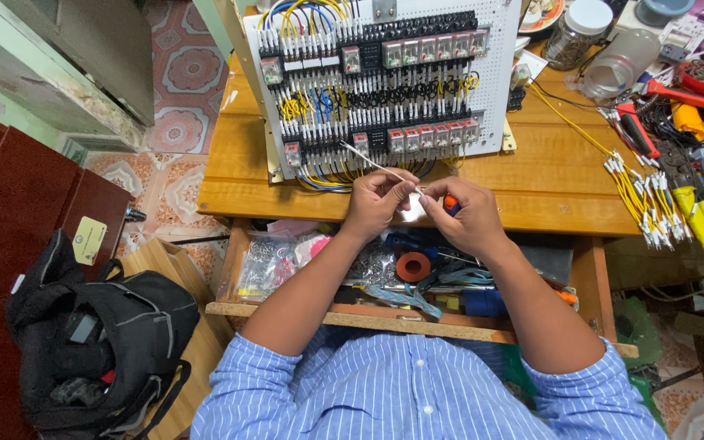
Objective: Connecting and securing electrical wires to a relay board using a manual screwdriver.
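The left hand (375, 201) is pinching a thin white wire (372, 162) between thumb and fingertips; the right hand (468, 213) is closing around an orange-handled tool (450, 204), fingers curled tight, just beside the left; both are hovering over the front edge of the wooden table (547, 191). The wire's long axis is running diagonally, its free end pointing up-left toward the white wiring panel (385, 81), which is standing tilted on the table; the wire tip is lying near the panel's lower relay row. An open drawer (401, 273) full of small parts is sitting below the hands; a bundle of yellow wires (645, 200) is lying well apart to the right; a black bag (95, 326) is resting on the tiled floor (177, 73) to the left. Bare tabletop is showing between panel and yellow wires.
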